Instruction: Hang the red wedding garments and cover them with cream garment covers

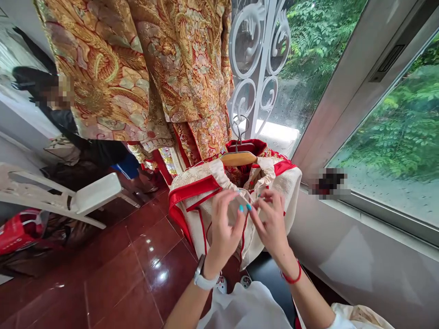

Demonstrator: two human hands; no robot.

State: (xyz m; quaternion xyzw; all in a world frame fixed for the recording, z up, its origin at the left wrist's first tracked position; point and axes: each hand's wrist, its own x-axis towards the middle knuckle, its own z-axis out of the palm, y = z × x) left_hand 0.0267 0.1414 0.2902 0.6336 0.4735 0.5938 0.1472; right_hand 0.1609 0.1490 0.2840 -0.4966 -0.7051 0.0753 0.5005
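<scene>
A cream brocade jacket with red trim (195,185) hangs on a wooden hanger (239,158) in front of me. My left hand (224,219) is at the top of its front opening, thumb and fingers pinching the collar edge. Close beside it, my right hand (272,219) pinches the facing edge on the other side, its fingertips almost meeting the left ones. The small piece of fabric or fastening between the fingertips is too hidden to make out. A gathered cream collar (226,176) stands loosely around the neckline.
Gold and red embroidered garments (137,68) hang above and behind the jacket. A white chair (98,192) and a red bag (24,230) stand at left, near another person. A white metal scroll grille (259,59) and a window sill (377,219) lie to the right.
</scene>
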